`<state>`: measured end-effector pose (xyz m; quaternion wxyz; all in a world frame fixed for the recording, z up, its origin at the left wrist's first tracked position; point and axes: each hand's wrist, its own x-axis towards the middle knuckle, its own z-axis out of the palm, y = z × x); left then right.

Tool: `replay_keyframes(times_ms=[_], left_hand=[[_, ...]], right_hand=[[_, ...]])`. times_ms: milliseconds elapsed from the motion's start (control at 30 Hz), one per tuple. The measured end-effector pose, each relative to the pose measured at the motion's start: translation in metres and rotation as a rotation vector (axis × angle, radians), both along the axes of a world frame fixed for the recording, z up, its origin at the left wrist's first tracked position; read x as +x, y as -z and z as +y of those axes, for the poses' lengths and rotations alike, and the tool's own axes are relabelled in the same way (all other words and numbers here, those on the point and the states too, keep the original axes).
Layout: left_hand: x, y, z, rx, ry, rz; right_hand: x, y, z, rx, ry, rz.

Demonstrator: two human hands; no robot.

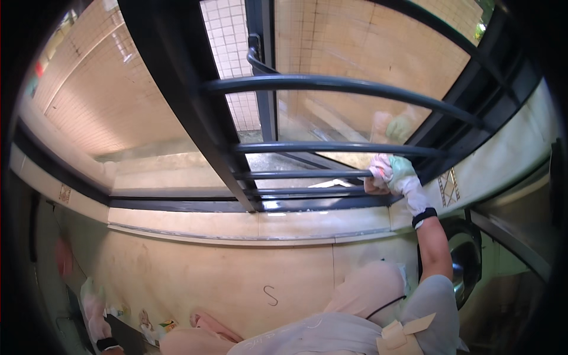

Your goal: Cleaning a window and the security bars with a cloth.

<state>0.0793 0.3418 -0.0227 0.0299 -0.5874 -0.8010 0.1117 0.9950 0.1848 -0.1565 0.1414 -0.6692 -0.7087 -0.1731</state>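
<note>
My right hand (403,175), in a pale glove with a dark band at the wrist, grips a bunched pink cloth (379,168). The cloth is pressed around the right part of a dark metal window bar (306,174). Behind it, the windowpane (328,111) reflects the hand and cloth. Far off at the lower left is my left hand (94,304), gloved and banded too. It hangs beside a dark edge (128,330); blur hides its fingers, so whether it holds anything is unclear.
More bars (337,84) cross the window above. A dark upright post (186,88) stands left of them, with a window handle (257,60) behind. Below runs a pale tiled sill (248,222). A black rounded object (463,262) lies near my right arm; small packages (166,326) sit at lower left.
</note>
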Motion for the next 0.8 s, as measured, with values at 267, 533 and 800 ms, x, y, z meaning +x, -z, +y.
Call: replay_keyframes(times_ms=[267, 533, 800], left_hand=[[0.331, -0.025, -0.04, 0.202, 1.12, -0.532], [0.501, -0.04, -0.015, 0.268, 1.352, -0.441], [0.545, -0.01, 0.048, 0.391, 1.352, -0.59]], right_hand=[[-0.044, -0.047, -0.008, -0.214, 0.214, 0.548], [-0.035, -0.053, -0.01, -0.232, 0.148, 0.747], [-0.033, -0.049, -0.008, -0.223, 0.171, 0.96]])
